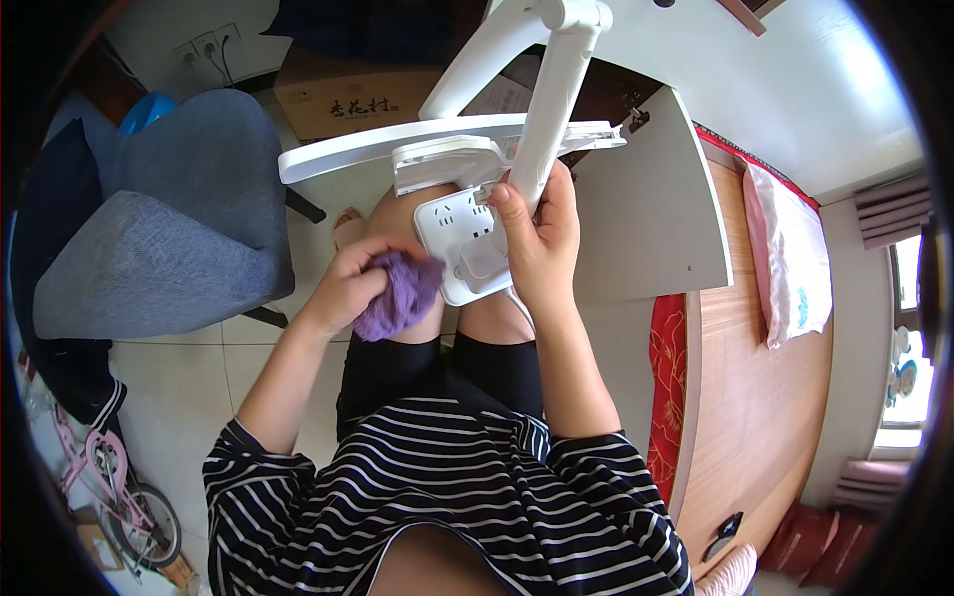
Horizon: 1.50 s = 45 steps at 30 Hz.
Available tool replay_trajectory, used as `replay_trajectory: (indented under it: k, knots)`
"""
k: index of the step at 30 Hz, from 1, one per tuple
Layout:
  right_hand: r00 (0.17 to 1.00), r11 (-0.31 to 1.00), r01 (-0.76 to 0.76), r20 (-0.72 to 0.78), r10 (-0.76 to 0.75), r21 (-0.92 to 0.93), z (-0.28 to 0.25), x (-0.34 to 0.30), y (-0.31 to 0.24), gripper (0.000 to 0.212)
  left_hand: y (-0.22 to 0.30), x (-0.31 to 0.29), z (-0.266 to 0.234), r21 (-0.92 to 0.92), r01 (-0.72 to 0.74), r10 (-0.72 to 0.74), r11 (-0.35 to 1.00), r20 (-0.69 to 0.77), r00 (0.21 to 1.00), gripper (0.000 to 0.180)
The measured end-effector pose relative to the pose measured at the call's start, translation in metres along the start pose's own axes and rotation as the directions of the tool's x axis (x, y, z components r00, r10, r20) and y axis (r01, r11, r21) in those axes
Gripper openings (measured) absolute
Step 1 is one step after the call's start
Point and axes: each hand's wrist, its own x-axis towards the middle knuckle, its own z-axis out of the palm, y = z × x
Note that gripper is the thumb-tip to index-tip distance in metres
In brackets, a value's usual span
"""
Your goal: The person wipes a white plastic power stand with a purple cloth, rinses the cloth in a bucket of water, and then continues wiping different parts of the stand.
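My left hand (350, 286) is closed around a bunched purple cloth (399, 295) in front of my left knee. With my right hand (545, 238) I grip the lower part of a white jointed arm (558, 99), thumb along its side. This arm looks like part of a desk lamp; it rises to a joint and folds back. A long, thin white bar (343, 151) runs crosswise behind my right hand. Below it, over my thighs, is a white base (464, 248) with socket holes in its face. The cloth is beside the base's left edge.
A grey-blue chair (199, 209) stands at the left. Ahead are a cardboard box (348, 104) and an open white cabinet door (651, 199). A wooden bed platform (760, 397) with a white pillow (790, 248) is at the right. At lower left is a pink bicycle (124, 487).
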Motion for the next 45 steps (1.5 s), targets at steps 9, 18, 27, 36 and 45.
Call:
replay_trajectory:
  k: [9, 18, 27, 36, 45]
  knots:
    - [1.0, 0.997, 0.027, 0.008, -0.026, -0.067, -0.001, -0.001, 0.002, 0.038, -0.013, 0.034, 0.043, 0.835, -0.286, 0.53, 0.469, -0.007, 0.848, 0.051]
    - [0.997, 0.997, 0.021, -0.069, -0.026, -0.073, 0.009, -0.004, 0.001, 0.037, -0.03, -0.007, 0.051, 0.795, -0.263, 0.427, 0.547, 0.005, 0.904, 0.042]
    - [0.993, 0.997, -0.018, -0.114, 0.009, -0.078, 0.013, -0.002, -0.007, 0.037, -0.038, -0.025, 0.08, 0.895, -0.296, 0.544, 0.334, 0.073, 0.836, 0.045]
    - [0.963, 0.986, 0.028, -0.271, 0.017, 0.164, 0.02, 0.008, -0.019, 0.032, -0.018, -0.012, 0.058, 0.921, -0.215, 0.583, 0.325, -0.016, 0.812, 0.046]
    - [0.964, 0.992, -0.074, -0.248, 0.098, 0.105, 0.019, 0.03, -0.006, 0.036, -0.046, 0.007, 0.068, 0.937, -0.22, 0.597, 0.27, 0.017, 0.802, 0.042]
